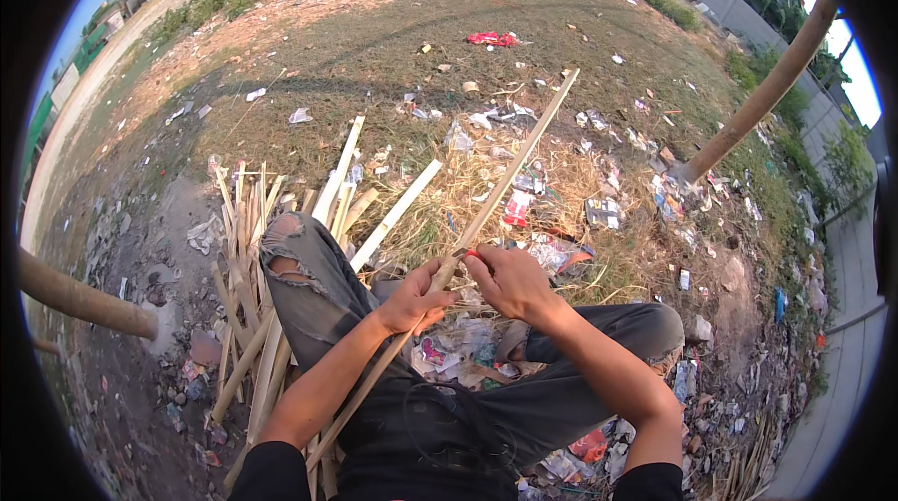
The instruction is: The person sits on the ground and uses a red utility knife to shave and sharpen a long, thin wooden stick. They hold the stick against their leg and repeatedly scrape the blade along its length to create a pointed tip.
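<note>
A long, pale bamboo strip slants across my lap, its far end raised over the littered ground and its near end passing under my left forearm. My left hand is wrapped round the strip near its middle. Just beyond it, my right hand is closed against the strip, gripping a small tool with a red part showing at the thumb. The rest of that tool is hidden by the fingers. Beside my bent left knee lies a pile of split bamboo strips, with more pale strips pointing away in front.
Wooden posts stand at the right and the left. Dry grass and scattered litter cover the ground ahead. A red wrapper lies farther off. A grey wall runs along the right side.
</note>
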Tool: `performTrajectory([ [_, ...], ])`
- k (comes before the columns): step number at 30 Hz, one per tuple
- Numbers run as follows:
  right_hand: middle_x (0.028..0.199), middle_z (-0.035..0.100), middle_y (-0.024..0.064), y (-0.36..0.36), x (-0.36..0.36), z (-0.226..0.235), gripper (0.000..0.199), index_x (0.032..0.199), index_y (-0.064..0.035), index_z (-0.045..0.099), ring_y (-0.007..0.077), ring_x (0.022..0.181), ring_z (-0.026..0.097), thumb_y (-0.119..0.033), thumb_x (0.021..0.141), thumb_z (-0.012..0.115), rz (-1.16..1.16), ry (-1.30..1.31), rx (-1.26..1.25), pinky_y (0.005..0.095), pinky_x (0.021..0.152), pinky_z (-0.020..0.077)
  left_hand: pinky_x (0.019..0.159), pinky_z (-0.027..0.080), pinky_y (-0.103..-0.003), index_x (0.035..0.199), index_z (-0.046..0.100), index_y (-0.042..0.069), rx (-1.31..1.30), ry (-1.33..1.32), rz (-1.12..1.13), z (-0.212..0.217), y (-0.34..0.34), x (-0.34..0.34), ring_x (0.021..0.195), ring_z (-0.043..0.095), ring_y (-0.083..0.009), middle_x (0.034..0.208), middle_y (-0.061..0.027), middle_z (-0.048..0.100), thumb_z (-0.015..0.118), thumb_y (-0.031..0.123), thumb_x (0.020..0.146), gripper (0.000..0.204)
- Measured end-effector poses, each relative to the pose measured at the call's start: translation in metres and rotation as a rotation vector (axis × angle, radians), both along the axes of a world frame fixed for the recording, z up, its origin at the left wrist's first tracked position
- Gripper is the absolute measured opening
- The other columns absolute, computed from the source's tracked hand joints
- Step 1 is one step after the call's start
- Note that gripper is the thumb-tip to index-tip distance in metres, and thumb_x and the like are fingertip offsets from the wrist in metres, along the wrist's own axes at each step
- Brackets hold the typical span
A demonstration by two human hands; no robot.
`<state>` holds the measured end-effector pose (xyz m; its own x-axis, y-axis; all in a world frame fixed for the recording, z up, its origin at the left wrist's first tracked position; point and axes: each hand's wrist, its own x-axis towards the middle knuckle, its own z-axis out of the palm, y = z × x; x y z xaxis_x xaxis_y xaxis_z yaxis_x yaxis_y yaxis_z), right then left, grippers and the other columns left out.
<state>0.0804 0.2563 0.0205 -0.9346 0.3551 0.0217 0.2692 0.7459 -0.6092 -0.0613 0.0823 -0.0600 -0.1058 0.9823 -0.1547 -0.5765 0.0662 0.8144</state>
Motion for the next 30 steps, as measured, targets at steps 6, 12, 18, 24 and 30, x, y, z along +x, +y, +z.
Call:
performTrajectory([
  [6,0.072,0.069,0.0206,0.0,-0.001,-0.003,0.056,0.094,-0.0046,0.075,0.0439,0.075,0.07,-0.057,0.104,0.057,-0.004,-0.017,0.054,0.0525,0.069,0.0532,0.034,0.036,-0.026,0.143,0.043,0.006,-0.021,0.074,0.006,0.005,-0.002,-0.001,0.035,0.044,-0.0112,0.068,-0.0018,0.053,0.069,0.01,0.101,0.05],
  [12,0.063,0.062,0.0177,0.014,-0.007,0.001,0.06,0.101,-0.0083,0.084,0.0325,0.063,0.064,-0.059,0.107,0.053,-0.001,-0.194,-0.237,0.0471,0.063,0.0477,0.035,0.036,-0.026,0.138,0.044,0.004,-0.029,0.153,-0.026,0.012,-0.003,0.004,0.035,0.044,-0.0102,0.06,0.0005,0.05,0.069,0.014,0.101,0.045],
  [18,0.053,0.044,-0.0032,0.03,0.0,-0.017,0.065,0.066,-0.003,0.066,0.0091,0.051,0.039,-0.052,0.107,0.059,0.058,-0.191,-0.581,0.0339,0.049,0.0312,0.035,0.037,-0.024,0.141,0.043,0.003,-0.011,0.222,-0.064,0.013,-0.004,0.005,0.036,0.047,-0.0093,0.06,-0.0001,0.052,0.07,0.014,0.101,0.049],
  [24,0.053,0.037,-0.0076,0.027,0.001,-0.012,0.064,0.058,-0.0129,0.051,0.006,0.049,0.03,-0.049,0.11,0.058,0.299,-0.292,-0.913,0.0301,0.047,0.0231,0.035,0.038,-0.024,0.142,0.044,0.004,-0.069,0.301,0.059,-0.001,-0.002,-0.005,0.036,0.048,-0.0091,0.062,0.0,0.054,0.069,0.009,0.1,0.049],
  [30,0.058,0.044,-0.0037,0.037,-0.002,-0.012,0.057,0.073,-0.0048,0.06,0.0088,0.058,0.037,-0.053,0.103,0.068,0.049,-0.103,-0.575,0.0343,0.054,0.0327,0.036,0.037,-0.024,0.146,0.043,0.004,-0.069,0.225,0.08,0.007,-0.005,-0.01,0.038,0.049,-0.009,0.066,-0.0004,0.055,0.069,0.006,0.099,0.053],
])
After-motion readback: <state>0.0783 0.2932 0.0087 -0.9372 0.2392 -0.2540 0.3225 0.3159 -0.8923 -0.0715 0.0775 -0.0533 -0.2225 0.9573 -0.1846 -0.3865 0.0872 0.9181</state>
